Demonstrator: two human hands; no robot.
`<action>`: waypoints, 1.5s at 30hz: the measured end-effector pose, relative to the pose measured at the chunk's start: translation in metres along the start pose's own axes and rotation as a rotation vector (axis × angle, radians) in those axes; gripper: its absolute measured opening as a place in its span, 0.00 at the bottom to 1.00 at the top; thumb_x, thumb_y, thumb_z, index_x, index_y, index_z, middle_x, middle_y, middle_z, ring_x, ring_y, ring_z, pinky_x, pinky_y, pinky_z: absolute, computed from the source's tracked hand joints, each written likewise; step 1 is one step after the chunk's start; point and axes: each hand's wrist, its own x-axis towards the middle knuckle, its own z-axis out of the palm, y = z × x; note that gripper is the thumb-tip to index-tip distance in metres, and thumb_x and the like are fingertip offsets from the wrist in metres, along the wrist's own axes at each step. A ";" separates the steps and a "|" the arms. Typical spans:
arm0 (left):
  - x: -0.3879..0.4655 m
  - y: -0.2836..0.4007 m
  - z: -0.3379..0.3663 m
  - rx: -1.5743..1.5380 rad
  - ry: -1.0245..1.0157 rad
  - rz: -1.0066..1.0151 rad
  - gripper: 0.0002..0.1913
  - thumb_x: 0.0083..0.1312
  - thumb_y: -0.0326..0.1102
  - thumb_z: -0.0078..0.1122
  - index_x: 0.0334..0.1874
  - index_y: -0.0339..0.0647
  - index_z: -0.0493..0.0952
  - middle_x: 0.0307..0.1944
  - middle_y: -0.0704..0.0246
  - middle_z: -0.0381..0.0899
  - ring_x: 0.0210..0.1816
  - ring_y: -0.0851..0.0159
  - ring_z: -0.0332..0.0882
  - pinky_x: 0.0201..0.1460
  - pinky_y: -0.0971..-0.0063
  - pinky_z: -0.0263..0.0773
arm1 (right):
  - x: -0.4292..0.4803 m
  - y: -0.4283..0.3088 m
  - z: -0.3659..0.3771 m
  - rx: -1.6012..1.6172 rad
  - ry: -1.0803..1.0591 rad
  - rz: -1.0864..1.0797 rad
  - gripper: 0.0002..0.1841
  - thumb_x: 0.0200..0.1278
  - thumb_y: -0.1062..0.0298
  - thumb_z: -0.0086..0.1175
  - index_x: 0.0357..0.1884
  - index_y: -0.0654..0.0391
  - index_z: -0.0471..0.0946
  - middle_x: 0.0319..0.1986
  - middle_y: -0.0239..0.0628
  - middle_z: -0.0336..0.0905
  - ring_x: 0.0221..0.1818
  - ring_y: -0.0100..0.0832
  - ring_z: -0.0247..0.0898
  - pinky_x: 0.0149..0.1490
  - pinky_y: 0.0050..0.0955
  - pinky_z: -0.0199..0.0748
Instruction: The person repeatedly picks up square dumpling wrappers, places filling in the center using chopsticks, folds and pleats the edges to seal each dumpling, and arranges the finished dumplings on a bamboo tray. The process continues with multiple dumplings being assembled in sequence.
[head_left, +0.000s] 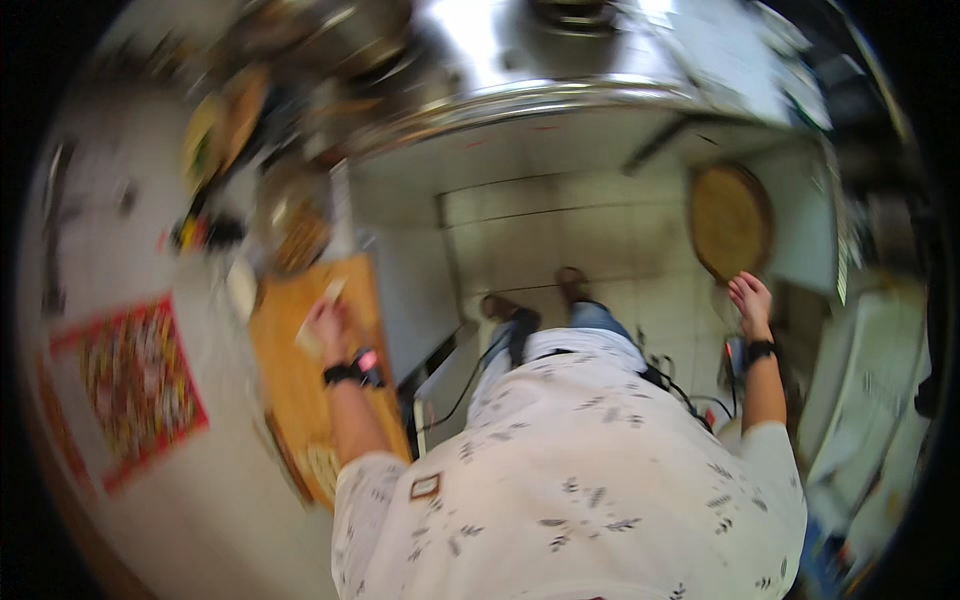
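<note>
My left hand (328, 324) is above a wooden cutting board (360, 300) on the left-hand counter. Its fingers are closed on a pale flat thing (337, 288) that sticks out past them; motion blur hides what it is. Pale pieces (324, 466) lie at the near end of the board. Just past the board's far end sits a bowl (294, 232) with brownish food in it. My right hand (751, 301) hangs out to the right with fingers curled. It appears just in front of a round wooden board (731, 217) that stands on edge; whether it holds anything is unclear.
Ahead runs a shiny steel worktop (517, 52) with a large metal pot (337, 34) at its left. A red-bordered printed sheet (142, 382) is on the tiled wall at left. Cables (465, 397) hang near my legs. Pale panels (862, 382) stand at right.
</note>
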 end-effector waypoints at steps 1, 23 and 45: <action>0.004 -0.004 -0.001 -0.030 0.080 -0.028 0.05 0.67 0.31 0.57 0.34 0.37 0.78 0.25 0.70 0.78 0.25 0.71 0.77 0.27 0.82 0.71 | -0.005 -0.023 0.048 -0.074 -0.167 -0.036 0.14 0.66 0.70 0.54 0.53 0.62 0.74 0.41 0.35 0.79 0.41 0.25 0.77 0.40 0.21 0.75; -0.131 0.063 -0.041 -0.992 -0.005 0.132 0.08 0.68 0.29 0.56 0.45 0.35 0.73 0.44 0.63 0.80 0.46 0.68 0.79 0.52 0.73 0.75 | -0.418 -0.063 0.559 -0.594 -1.828 -0.263 0.12 0.62 0.68 0.61 0.42 0.65 0.76 0.33 0.31 0.79 0.34 0.19 0.75 0.38 0.19 0.75; -0.082 0.048 0.009 -1.141 0.356 -0.063 0.03 0.67 0.29 0.56 0.40 0.38 0.76 0.43 0.66 0.81 0.47 0.65 0.80 0.53 0.72 0.75 | -0.316 -0.027 0.681 -1.139 -1.291 -1.924 0.15 0.54 0.75 0.52 0.46 0.61 0.70 0.42 0.45 0.72 0.35 0.42 0.78 0.35 0.34 0.78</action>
